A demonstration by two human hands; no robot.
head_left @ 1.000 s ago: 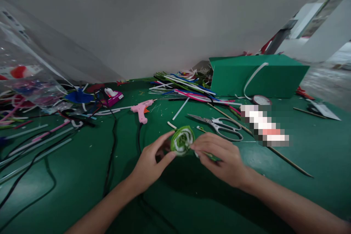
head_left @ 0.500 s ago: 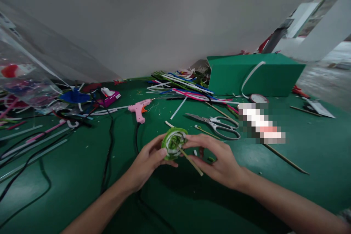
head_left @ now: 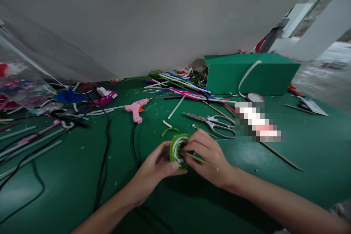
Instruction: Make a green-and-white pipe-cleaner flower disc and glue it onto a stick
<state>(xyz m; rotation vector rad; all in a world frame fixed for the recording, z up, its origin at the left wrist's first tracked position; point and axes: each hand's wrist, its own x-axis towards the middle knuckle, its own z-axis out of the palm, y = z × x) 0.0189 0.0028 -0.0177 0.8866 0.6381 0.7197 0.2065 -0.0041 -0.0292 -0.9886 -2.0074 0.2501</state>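
Note:
My left hand is closed round the outer edge of a cup-like coil of fuzzy green and white pipe cleaner, its open face turned to the right. A thin wooden stick juts out of the middle of the coil toward my right wrist. Pinched together at the base of that stick are the fingers of my right hand, which partly cover the coil's right side. Just behind the coil lie a short green pipe cleaner piece and a white offcut on the green table.
A pink glue gun with a black cord lies behind my left hand. Scissors lie behind my right hand. Farther back are a pile of coloured pipe cleaners, a green bag and a tape roll. Sticks and cords spread at left.
Both hands and the coil have moved slightly right and down. The coil has turned more sideways, and my right fingers have moved in from its rim to the stick's base.

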